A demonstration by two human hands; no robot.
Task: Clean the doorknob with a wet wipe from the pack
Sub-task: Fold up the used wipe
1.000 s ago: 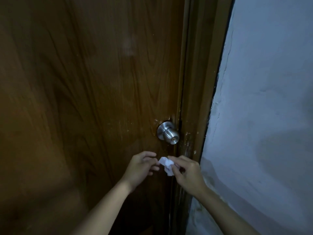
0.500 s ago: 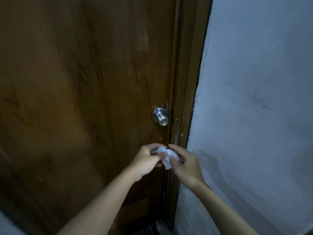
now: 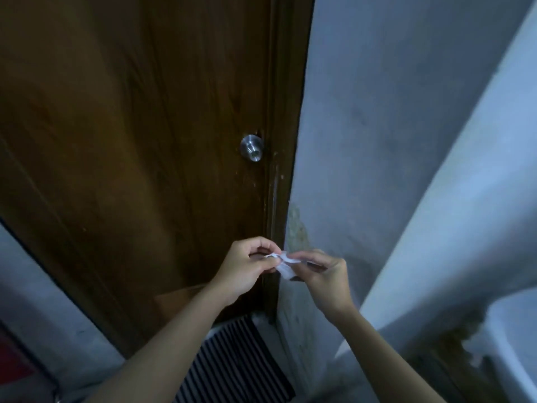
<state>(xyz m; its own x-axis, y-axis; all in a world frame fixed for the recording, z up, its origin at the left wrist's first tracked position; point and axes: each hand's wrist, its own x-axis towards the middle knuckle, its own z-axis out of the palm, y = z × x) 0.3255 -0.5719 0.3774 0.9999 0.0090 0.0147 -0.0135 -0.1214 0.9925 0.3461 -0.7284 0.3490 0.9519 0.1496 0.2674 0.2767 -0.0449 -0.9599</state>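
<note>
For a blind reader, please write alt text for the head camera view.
Two hands, left hand and right hand, pinch a small white wet wipe between them, below a silver doorknob on a brown wooden door. A grey wall stands to the right.

No readable text anywhere in frame, no labels, brands, nos. or signs. Doorknob (image 3: 252,151), centre of frame: bare metal, no markings legible. Wet wipe (image 3: 283,264), lower centre: plain white, nothing printed that shows. Door (image 3: 130,141) at left and wall (image 3: 392,112) at right carry no lettering.
</note>
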